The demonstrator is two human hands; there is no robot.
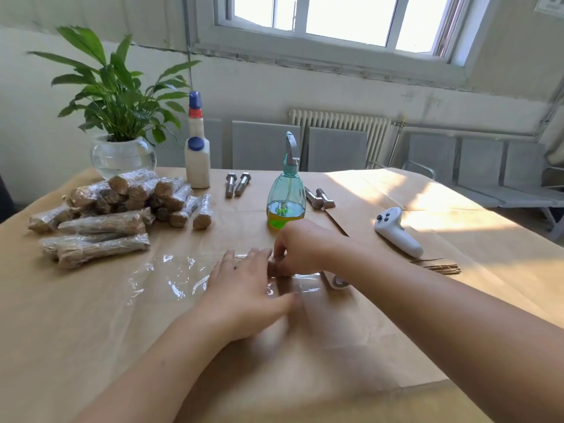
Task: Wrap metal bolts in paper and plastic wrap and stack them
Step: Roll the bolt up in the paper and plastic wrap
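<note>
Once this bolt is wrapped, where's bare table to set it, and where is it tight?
Bare paper lies between the wrapped bundles and the spray bottle, below the two loose bolts. More lies along the near left edge, below the plastic wrap. It is crowded at the far left around the plant bowl and on the right around the white controller.

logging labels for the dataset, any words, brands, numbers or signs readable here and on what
No text can be read in this view.
Sign on the wall, top right corner: cut off by the frame edge, its print too small and blurred to read.
White bottle: no label visible.
Spray bottle: no print visible.
White controller: buttons only, no readable marking.
Wrapped bolts: plain paper and plastic wrap, no writing.
</note>
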